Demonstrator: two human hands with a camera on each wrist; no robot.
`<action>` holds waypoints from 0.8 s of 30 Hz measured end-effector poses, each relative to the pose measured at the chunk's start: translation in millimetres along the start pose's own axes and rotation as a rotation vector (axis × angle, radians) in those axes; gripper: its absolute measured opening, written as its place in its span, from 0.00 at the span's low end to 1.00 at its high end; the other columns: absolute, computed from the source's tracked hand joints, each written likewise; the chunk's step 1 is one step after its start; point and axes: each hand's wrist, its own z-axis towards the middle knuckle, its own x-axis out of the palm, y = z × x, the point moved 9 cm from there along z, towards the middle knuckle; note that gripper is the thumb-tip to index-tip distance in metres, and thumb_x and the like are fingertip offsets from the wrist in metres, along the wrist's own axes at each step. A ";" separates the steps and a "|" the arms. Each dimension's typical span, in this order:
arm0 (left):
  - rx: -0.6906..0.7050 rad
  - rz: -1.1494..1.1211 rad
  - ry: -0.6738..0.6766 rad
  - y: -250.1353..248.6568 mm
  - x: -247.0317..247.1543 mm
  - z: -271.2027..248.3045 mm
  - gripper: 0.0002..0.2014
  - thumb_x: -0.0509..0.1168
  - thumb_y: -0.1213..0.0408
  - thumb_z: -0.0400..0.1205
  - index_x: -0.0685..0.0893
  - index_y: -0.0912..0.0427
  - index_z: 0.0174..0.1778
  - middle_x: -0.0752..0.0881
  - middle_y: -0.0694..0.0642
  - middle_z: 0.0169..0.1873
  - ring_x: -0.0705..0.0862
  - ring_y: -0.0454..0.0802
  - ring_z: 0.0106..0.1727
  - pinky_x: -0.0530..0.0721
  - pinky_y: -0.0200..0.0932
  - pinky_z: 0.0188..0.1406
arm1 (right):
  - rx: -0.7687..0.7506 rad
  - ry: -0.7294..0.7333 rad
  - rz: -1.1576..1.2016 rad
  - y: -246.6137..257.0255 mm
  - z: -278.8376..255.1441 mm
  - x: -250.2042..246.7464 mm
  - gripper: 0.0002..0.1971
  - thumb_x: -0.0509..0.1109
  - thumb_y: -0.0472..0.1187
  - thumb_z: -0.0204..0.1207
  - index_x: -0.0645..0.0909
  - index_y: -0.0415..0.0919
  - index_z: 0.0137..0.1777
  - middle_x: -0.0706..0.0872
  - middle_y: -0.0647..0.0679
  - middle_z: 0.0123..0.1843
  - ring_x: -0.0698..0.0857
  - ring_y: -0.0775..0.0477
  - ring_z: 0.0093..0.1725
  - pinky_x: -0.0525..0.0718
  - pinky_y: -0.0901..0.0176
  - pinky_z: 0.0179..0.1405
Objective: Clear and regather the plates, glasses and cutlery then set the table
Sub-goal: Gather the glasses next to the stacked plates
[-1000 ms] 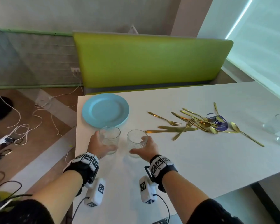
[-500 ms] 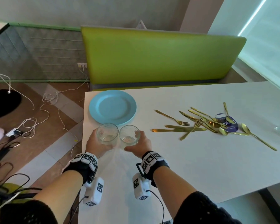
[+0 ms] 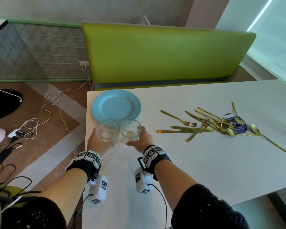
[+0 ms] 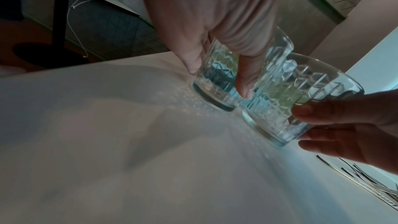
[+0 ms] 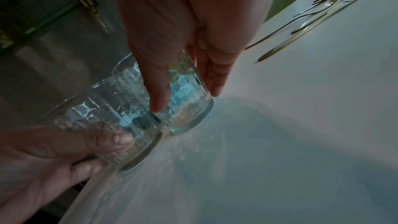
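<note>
Each hand [image 3: 97,141] [image 3: 143,140] grips a glass [image 3: 108,130] [image 3: 130,129] near the tabletop's [image 3: 205,171] left edge, rims almost touching, so they might clink and chip.

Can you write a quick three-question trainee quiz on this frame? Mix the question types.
1. True or false: each hand grips its own glass.
2. Where does the blue plate lie relative to the two glasses? A) beyond them, near the table's far left corner B) under the cutlery C) on the bench
3. Fill in: the gold cutlery lies loose on the person's ____ side.

Key:
1. True: left hand holds the left glass, right hand the right glass.
2. A
3. right
</note>
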 end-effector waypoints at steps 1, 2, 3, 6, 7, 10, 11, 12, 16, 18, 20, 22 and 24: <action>0.002 -0.008 -0.009 -2.2 -0.7 -0.9 0.45 0.78 0.53 0.51 0.75 0.55 0.68 0.84 0.53 0.61 0.82 0.54 0.64 0.79 0.46 0.62 | 0.000 0.002 0.001 0.2 0.8 0.1 0.38 0.80 0.41 0.67 0.65 0.41 0.75 0.81 0.39 0.66 0.79 0.40 0.67 0.78 0.55 0.62; 0.002 -0.027 -0.015 -3.6 -0.9 -1.5 0.44 0.80 0.56 0.55 0.74 0.57 0.69 0.83 0.55 0.63 0.81 0.56 0.65 0.78 0.46 0.63 | -0.001 0.004 0.001 0.5 1.4 0.4 0.37 0.79 0.41 0.68 0.65 0.41 0.75 0.81 0.39 0.66 0.79 0.40 0.67 0.78 0.55 0.62; -0.002 -0.032 -0.018 -3.2 -1.3 -0.9 0.42 0.81 0.59 0.58 0.73 0.58 0.69 0.82 0.56 0.63 0.81 0.56 0.65 0.77 0.46 0.62 | -0.001 0.007 0.001 0.8 1.8 1.0 0.36 0.78 0.41 0.69 0.65 0.41 0.75 0.81 0.39 0.66 0.79 0.40 0.67 0.78 0.55 0.62; -0.001 -0.015 -0.017 -3.7 -2.2 4.2 0.41 0.80 0.54 0.54 0.77 0.57 0.65 0.85 0.53 0.57 0.83 0.54 0.60 0.80 0.45 0.58 | -0.002 0.022 -0.021 1.3 2.7 2.9 0.35 0.75 0.40 0.73 0.62 0.42 0.77 0.79 0.38 0.69 0.78 0.39 0.69 0.77 0.53 0.65; 0.005 -0.009 -0.015 -4.9 -2.3 4.9 0.40 0.80 0.55 0.52 0.80 0.58 0.62 0.87 0.54 0.56 0.85 0.55 0.59 0.81 0.46 0.58 | -0.001 0.031 -0.035 1.0 2.8 3.3 0.34 0.73 0.40 0.75 0.61 0.43 0.78 0.78 0.38 0.70 0.77 0.39 0.70 0.76 0.52 0.66; 0.066 0.006 -0.038 -6.6 -1.9 8.5 0.35 0.85 0.61 0.51 0.84 0.61 0.55 0.89 0.59 0.51 0.87 0.58 0.57 0.84 0.49 0.57 | 0.004 0.045 -0.072 -1.2 3.0 2.8 0.33 0.68 0.41 0.80 0.57 0.44 0.82 0.76 0.39 0.74 0.75 0.39 0.73 0.74 0.54 0.68; 0.080 0.028 -0.061 -9.3 -3.5 5.6 0.41 0.86 0.55 0.48 0.82 0.62 0.57 0.87 0.60 0.55 0.85 0.59 0.61 0.83 0.52 0.61 | 0.011 0.049 -0.081 -2.7 2.7 2.3 0.33 0.66 0.42 0.80 0.56 0.44 0.82 0.75 0.40 0.75 0.75 0.40 0.74 0.74 0.54 0.68; 0.074 0.057 -0.086 -8.1 -4.6 4.6 0.49 0.86 0.49 0.46 0.78 0.62 0.63 0.83 0.61 0.62 0.80 0.60 0.67 0.78 0.55 0.67 | 0.017 0.051 -0.094 -3.9 1.6 1.7 0.34 0.66 0.43 0.81 0.55 0.44 0.83 0.74 0.40 0.76 0.74 0.41 0.74 0.74 0.55 0.68; 0.117 0.017 -0.242 -28.0 -22.4 -21.6 0.69 0.82 0.39 0.43 0.59 0.63 0.78 0.61 0.64 0.77 0.56 0.61 0.80 0.55 0.57 0.79 | 0.028 0.025 -0.169 -5.1 -4.4 -12.2 0.36 0.66 0.39 0.80 0.52 0.43 0.84 0.76 0.40 0.74 0.76 0.42 0.72 0.76 0.57 0.66; 0.228 -0.017 -0.304 -50.6 -28.7 -35.2 0.75 0.67 0.24 0.38 0.57 0.65 0.79 0.58 0.65 0.78 0.54 0.59 0.80 0.51 0.56 0.79 | 0.034 -0.008 -0.199 -6.0 -8.4 -29.9 0.34 0.65 0.36 0.80 0.55 0.42 0.83 0.78 0.40 0.71 0.78 0.42 0.70 0.78 0.58 0.63; 0.328 -0.031 -0.365 -78.6 -30.0 -42.4 0.69 0.63 0.25 0.44 0.62 0.69 0.77 0.63 0.68 0.76 0.58 0.63 0.79 0.53 0.54 0.77 | 0.044 -0.053 -0.206 -9.2 -13.3 -55.5 0.31 0.65 0.37 0.79 0.60 0.41 0.81 0.79 0.40 0.70 0.78 0.42 0.69 0.78 0.58 0.62; 0.397 -0.042 -0.384 -110.9 -23.0 -44.5 0.57 0.66 0.34 0.54 0.68 0.73 0.73 0.70 0.70 0.72 0.65 0.68 0.76 0.57 0.53 0.75 | 0.061 -0.090 -0.195 -15.7 -20.5 -86.4 0.28 0.67 0.39 0.79 0.64 0.41 0.78 0.79 0.41 0.70 0.78 0.43 0.69 0.78 0.58 0.64; 0.445 -0.025 -0.347 -144.7 -6.6 -43.3 0.45 0.71 0.46 0.64 0.72 0.76 0.69 0.75 0.73 0.67 0.70 0.71 0.72 0.61 0.54 0.72 | 0.083 -0.132 -0.187 -26.9 -27.3 -121.8 0.26 0.67 0.40 0.79 0.67 0.41 0.76 0.79 0.41 0.70 0.78 0.42 0.70 0.77 0.57 0.67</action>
